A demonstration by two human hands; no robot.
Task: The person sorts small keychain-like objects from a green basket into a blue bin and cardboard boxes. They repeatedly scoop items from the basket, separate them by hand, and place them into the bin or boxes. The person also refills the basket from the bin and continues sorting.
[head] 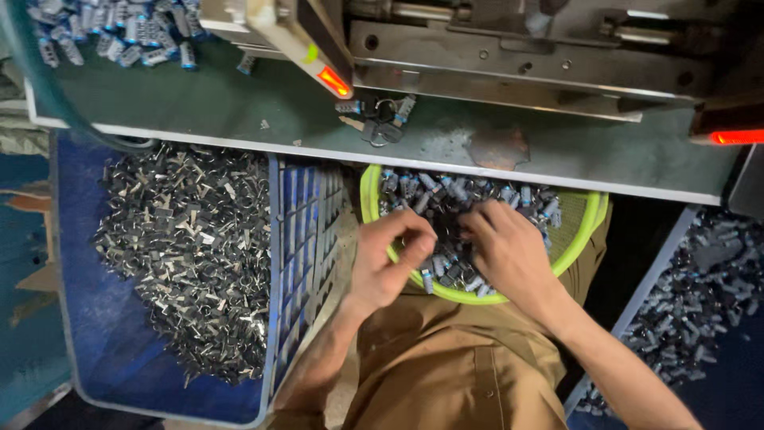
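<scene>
A lime-green bowl (368,201) rests on my lap under the bench edge, filled with several small grey parts with blue tips (446,195). My left hand (387,256) is over the bowl's near left rim, fingers pinched together on small parts; one blue-tipped part (427,280) sticks out below it. My right hand (509,247) lies palm down inside the bowl, fingers curled into the pile of parts.
A blue crate (87,318) at the left holds a heap of small metal pieces (191,255). Another tray (700,295) of grey parts is at the right. The green bench (239,103) carries a machine (509,56), keys (380,119) and more parts (119,32).
</scene>
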